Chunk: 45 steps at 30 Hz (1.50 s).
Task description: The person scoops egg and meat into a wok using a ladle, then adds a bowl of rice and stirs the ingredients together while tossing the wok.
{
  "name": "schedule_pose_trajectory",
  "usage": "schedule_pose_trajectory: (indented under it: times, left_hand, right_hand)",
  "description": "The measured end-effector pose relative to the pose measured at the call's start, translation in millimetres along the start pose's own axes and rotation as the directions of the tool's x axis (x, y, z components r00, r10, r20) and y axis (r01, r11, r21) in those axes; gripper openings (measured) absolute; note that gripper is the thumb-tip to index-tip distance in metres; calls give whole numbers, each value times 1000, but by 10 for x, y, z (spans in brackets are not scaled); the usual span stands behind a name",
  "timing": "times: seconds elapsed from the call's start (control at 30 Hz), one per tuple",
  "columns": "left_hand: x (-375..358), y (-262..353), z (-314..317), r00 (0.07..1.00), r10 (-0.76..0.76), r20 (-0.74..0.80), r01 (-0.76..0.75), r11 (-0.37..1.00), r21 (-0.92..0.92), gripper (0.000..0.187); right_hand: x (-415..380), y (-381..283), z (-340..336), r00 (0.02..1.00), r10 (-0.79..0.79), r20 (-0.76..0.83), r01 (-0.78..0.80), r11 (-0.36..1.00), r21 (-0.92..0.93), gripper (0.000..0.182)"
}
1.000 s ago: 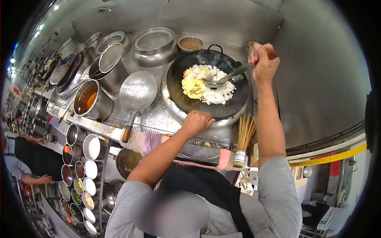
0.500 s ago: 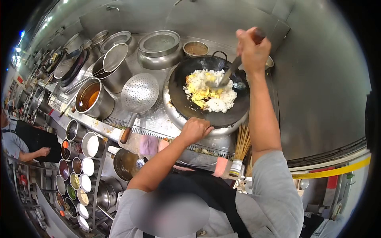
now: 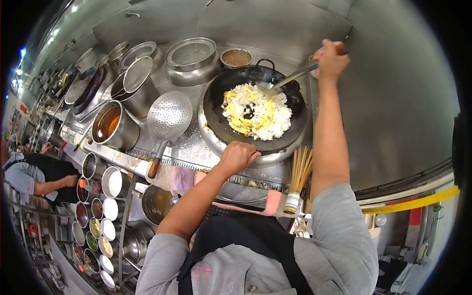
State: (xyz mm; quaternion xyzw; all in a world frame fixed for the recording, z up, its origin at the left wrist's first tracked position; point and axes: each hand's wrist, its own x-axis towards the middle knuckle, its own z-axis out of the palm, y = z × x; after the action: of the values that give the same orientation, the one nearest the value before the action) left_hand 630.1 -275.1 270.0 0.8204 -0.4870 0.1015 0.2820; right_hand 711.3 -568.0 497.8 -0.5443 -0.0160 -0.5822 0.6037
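A black wok (image 3: 221, 129) sits on the round burner ring, holding white rice mixed with yellow egg (image 3: 275, 120). My right hand (image 3: 332, 60) is closed around the handle of a metal ladle (image 3: 295, 74), whose head lies in the rice near the top of the heap. At the wok's near rim my left hand (image 3: 238, 156) is closed, gripping the edge there; what lies under its fingers is hidden. Left of the wok rests a perforated skimmer (image 3: 169, 115) with a wooden handle.
Left of the skimmer stands a pot of orange-brown liquid (image 3: 128, 133). A lidded metal pot (image 3: 191, 73) and a bowl (image 3: 237, 58) stand behind. Bamboo sticks (image 3: 301, 169) are at the wok's near right. Several seasoning bowls (image 3: 112, 182) and a co-worker (image 3: 29, 177) are at left.
The ladle head has shifted up in the wok and its handle leans lower to the right. My right hand has moved right and down. The rice is more spread, and the co-worker's arm has moved.
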Motion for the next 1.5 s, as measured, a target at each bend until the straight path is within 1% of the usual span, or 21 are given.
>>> schedule_pose_trajectory:
  times: [0.1, 0.2, 0.3, 0.33, 0.43, 0.47, 0.53, 0.6, 0.63, 0.7, 0.77, 0.83, 0.93, 1.03, 1.13, 1.17, 1.23, 1.33, 1.37, 1.43, 1.5]
  left_hand:
    - [19, 73, -107, 997, -43, 56, 45, 999, -25, 28]
    - [-8, 444, -462, 998, -58, 19, 58, 998, -7, 30]
    - [-180, 693, -760, 998, 6, 64, -5, 1000, -9, 29]
    - [-188, 646, -705, 988, -56, 146, 45, 996, 80, 28]
    - [-191, 401, -466, 998, -21, 62, 19, 999, 33, 30]
    - [-248, 486, -494, 998, -15, 59, 12, 999, 42, 32]
    - [-682, 801, -537, 998, -12, 69, 9, 998, 54, 35]
    - [-863, 908, -755, 991, 106, 81, -111, 992, 60, 34]
    - [-902, 928, -802, 986, 147, 75, -150, 988, 41, 33]
    - [-582, 841, -899, 994, 106, 22, -107, 992, 70, 36]
    - [-232, 653, -920, 997, 9, 71, -7, 1000, -30, 35]
    - [-328, 540, -531, 999, -41, 35, 40, 999, 22, 35]
    - [-908, 702, -370, 1000, 6, -8, -5, 1000, 13, 34]
    - [-1205, 869, -635, 988, 145, 43, -145, 989, 2, 33]
    - [-591, 748, -874, 995, 97, 8, -97, 993, 64, 32]
    - [-382, 628, -890, 998, 57, 9, -58, 997, 51, 30]
    - [-351, 503, -717, 1000, 13, 11, -14, 999, 29, 30]
    - [-948, 666, -394, 998, 33, -46, -29, 997, 78, 32]
    - [-1144, 726, -417, 996, 93, 1, -93, 995, 38, 32]
    - [-1239, 900, -631, 992, 122, 45, -123, 992, 25, 31]
    - [-887, 871, -790, 992, 125, -36, -122, 990, 68, 33]
  right_hand:
    - [-317, 76, 20, 980, 172, 102, -182, 979, 89, 20]
    - [-547, -735, 261, 894, 345, 287, -387, 916, 106, 20]
    - [-736, -1477, 414, 895, 309, 321, -330, 944, 11, 25]
    - [-817, -1533, 439, 907, 271, 321, -286, 958, -3, 25]
    - [-1073, -1083, 461, 959, -61, 278, 130, 963, -237, 25]
    - [-1101, -973, 429, 955, -91, 282, 171, 947, -273, 26]
    - [-1078, -1236, 400, 973, -10, 232, 40, 992, -123, 28]
    - [-1122, -1677, 394, 981, 62, 184, -63, 998, -2, 28]
    - [-1132, -1923, 418, 979, 26, 200, -33, 999, 27, 27]
    - [-1228, -2256, 439, 973, -21, 231, 3, 997, 76, 26]
    - [-1393, -1915, 517, 974, -34, 224, 47, 998, -51, 26]
    - [-1496, -1225, 527, 962, -80, 262, 133, 973, -190, 26]
    - [-1345, -1224, 443, 976, -51, 209, 61, 997, -40, 26]
    - [-1300, -1997, 421, 978, -37, 205, 22, 997, 77, 26]
    - [-1470, -2106, 479, 977, -22, 213, 6, 997, 74, 26]
    - [-1519, -1842, 482, 972, -29, 235, 52, 994, -96, 26]
    - [-1602, -1071, 449, 966, -87, 243, 122, 984, -132, 25]
    - [-1484, -1299, 324, 980, -1, 197, 1, 1000, 0, 25]
    - [-1426, -1501, 290, 982, -19, 186, 11, 999, 46, 25]
    - [-1302, -1995, 259, 985, -39, 166, 18, 992, 126, 25]
    - [-1371, -2111, 264, 985, -30, 171, 15, 996, 86, 25]
